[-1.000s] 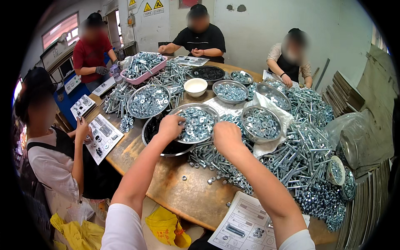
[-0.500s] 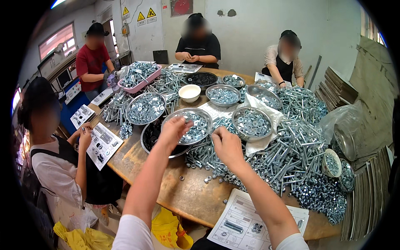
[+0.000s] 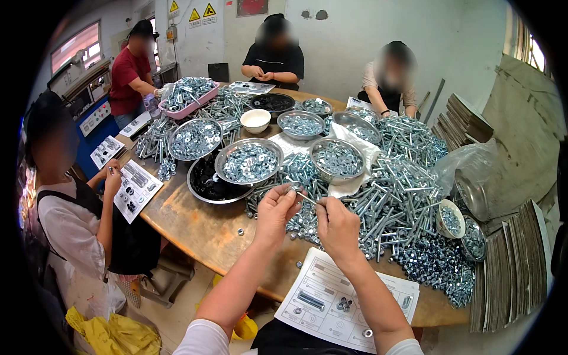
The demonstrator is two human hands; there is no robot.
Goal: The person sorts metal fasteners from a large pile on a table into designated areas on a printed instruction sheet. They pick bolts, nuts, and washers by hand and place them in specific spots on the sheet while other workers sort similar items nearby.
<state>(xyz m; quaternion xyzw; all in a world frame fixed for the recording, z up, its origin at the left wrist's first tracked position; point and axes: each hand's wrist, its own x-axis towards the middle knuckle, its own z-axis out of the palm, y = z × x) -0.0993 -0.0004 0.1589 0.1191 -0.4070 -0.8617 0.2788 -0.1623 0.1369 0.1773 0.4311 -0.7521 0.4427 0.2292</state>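
**Desk:** What are the hands doing?

**Photographer:** Both are raised over the near edge of a round wooden table [image 3: 195, 228]. The left hand [image 3: 275, 210] has its fingers [image 3: 291, 195] pinched together at one end of a slim silver bolt [image 3: 306, 198]; the right hand [image 3: 337, 223] is curled closed, thumb and forefinger gripping the other end. The bolt runs tilted between the two hands, just above a heap of bolts [image 3: 390, 189].

**Desk:** How does it look?

**Photographer:** Thin, bright, zinc-coloured. Whether a nut or washer is on it is too small to tell.

**Desk:** Counts?

**Photographer:** Four other people sit or stand around the table. Nearest the hands are two steel bowls: one of washers [image 3: 248, 161] and one of small hardware [image 3: 337, 158], with a dark pan [image 3: 207, 186] beside and partly under the first. A small white bowl [image 3: 256, 120] sits further back and a pink tray [image 3: 188, 97] of bolts at the far left. One printed sheet [image 3: 346, 302] lies right below the wrists, another [image 3: 133, 186] before the person on the left. A few loose nuts [image 3: 241, 232] dot the bare wood.
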